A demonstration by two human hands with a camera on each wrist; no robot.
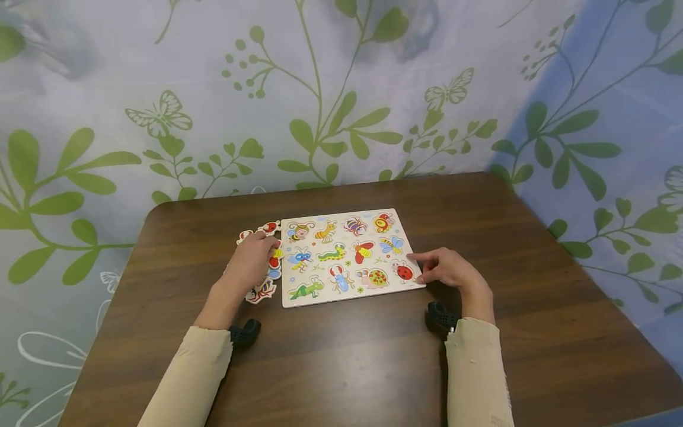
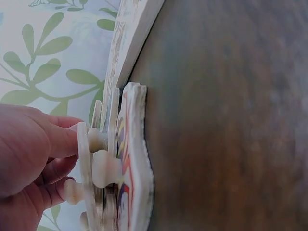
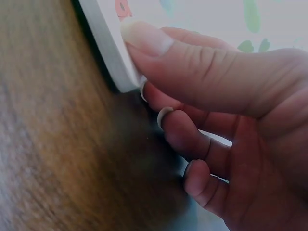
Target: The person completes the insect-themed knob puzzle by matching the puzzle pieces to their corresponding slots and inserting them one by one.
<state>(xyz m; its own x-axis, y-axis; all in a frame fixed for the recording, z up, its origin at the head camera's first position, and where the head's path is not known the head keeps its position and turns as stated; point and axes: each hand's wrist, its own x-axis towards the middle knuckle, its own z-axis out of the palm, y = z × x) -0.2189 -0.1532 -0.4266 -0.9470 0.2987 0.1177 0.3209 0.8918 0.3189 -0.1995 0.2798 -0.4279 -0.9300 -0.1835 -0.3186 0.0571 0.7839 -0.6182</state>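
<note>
A wooden insect puzzle board (image 1: 326, 267) lies flat on the table, its pictures of bees, beetles and ladybugs facing up. Against its left edge is a loose heap of knobbed puzzle pieces (image 1: 261, 292), partly covered by my left hand (image 1: 249, 258). In the left wrist view, the fingers of that hand pinch a puzzle piece (image 2: 84, 159) at the top of the heap, beside its round knob (image 2: 73, 191). My right hand (image 1: 447, 268) grips the board's near right corner, thumb (image 3: 149, 41) on top and the other fingers curled by the edge.
The brown wooden table (image 1: 341, 362) extends around the board on all sides. Behind it hangs a pale backdrop (image 1: 203, 89) printed with green leaves and butterflies. A dark wrist mount (image 1: 245, 333) sits under the left wrist, and another mount (image 1: 441, 317) under the right.
</note>
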